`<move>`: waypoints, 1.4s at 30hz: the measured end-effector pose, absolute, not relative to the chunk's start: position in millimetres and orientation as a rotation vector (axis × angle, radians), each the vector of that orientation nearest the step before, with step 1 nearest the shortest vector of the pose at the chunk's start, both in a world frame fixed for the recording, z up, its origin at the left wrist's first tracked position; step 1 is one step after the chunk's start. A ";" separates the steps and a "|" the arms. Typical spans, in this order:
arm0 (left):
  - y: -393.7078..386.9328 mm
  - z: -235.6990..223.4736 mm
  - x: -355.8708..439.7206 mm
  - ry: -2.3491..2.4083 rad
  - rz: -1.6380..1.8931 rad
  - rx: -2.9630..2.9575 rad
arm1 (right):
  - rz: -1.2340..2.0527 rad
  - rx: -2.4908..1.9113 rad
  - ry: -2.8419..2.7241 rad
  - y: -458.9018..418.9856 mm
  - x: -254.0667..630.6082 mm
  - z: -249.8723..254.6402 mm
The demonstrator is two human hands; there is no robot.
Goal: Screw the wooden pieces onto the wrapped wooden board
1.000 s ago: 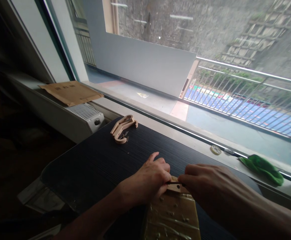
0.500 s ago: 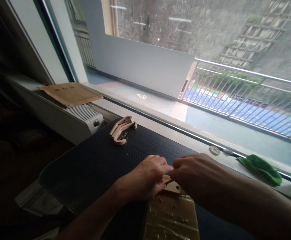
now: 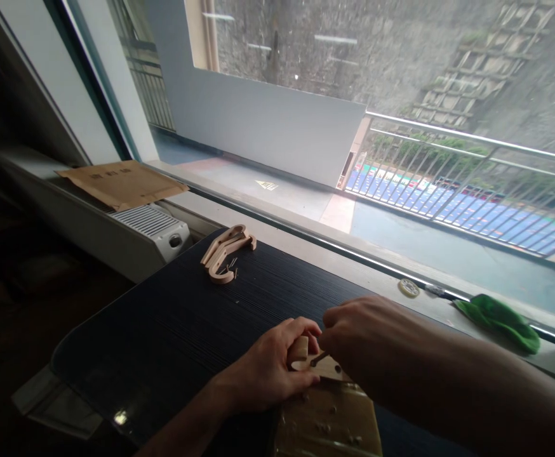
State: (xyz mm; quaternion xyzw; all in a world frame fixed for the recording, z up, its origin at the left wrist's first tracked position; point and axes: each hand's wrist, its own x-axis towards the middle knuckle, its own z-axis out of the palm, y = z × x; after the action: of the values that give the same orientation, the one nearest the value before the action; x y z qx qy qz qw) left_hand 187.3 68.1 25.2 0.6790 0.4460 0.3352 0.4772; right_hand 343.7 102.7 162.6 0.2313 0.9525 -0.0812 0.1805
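Observation:
My left hand (image 3: pixel 270 365) grips a small curved wooden piece (image 3: pixel 316 365) at the near edge of the dark table (image 3: pixel 163 317), thumb under it and fingers curled over its left end. My right hand (image 3: pixel 358 336) is closed in a pinch just above the same piece, on a thin dark pin (image 3: pixel 319 359) that rests against the wood. Both hands work over a brown pad wrapped in clear film (image 3: pixel 327 422), which has several small pins lying on it.
Two more curved wooden pieces (image 3: pixel 223 251) with several loose pins lie at the table's far left. Beyond are a radiator (image 3: pixel 151 222) with a brown envelope (image 3: pixel 120 183), a tape roll (image 3: pixel 408 287) and a green cloth (image 3: pixel 499 320) on the window sill.
My left hand has turned and lifted the wooden piece so its face shows. My right hand shifted slightly left with the pin. The camera tipped a little to the right.

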 end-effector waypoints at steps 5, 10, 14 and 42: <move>66.9 18.9 193.6 0.992 0.897 1.435 | -0.275 0.637 2.739 104.7 346.1 161.0; 68.2 14.4 195.1 0.981 0.962 1.438 | -0.264 0.682 2.626 105.0 341.7 167.9; 71.3 2.3 193.8 0.942 0.985 1.419 | -0.259 0.764 2.492 102.7 331.5 180.5; 71.5 -6.0 198.1 0.900 1.044 1.335 | -0.078 0.818 2.487 101.9 324.9 184.4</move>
State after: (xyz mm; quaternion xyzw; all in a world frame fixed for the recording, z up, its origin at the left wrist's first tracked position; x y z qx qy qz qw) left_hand 198.1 71.5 -6.0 0.5696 0.3840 0.4457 0.5740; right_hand 324.9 101.9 184.4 0.3017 0.9174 -0.0286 0.2580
